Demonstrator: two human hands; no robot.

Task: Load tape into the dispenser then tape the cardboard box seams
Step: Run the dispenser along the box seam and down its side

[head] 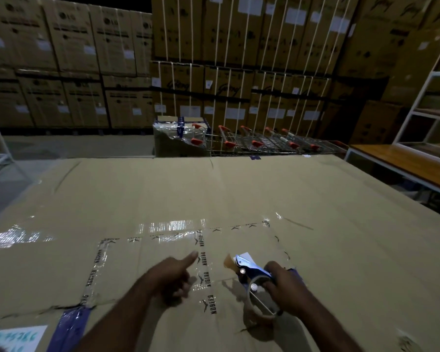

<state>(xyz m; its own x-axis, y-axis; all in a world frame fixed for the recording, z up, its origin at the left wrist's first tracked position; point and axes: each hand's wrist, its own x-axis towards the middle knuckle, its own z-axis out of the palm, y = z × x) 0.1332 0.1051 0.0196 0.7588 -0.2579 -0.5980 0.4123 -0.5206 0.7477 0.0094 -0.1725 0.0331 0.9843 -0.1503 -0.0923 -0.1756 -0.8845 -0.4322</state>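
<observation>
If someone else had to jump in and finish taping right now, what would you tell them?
Right hand: gripping the tape dispenser, which rests on the big cardboard box. It looks loaded; a tape end sticks out at the front.
Left hand: empty, index finger pointing at the middle strip of printed tape.
Done: printed tape already runs across the box top and down the left side and the middle.
Left: I cannot tell which seams are still open; check the right side, beside the dispenser.
</observation>
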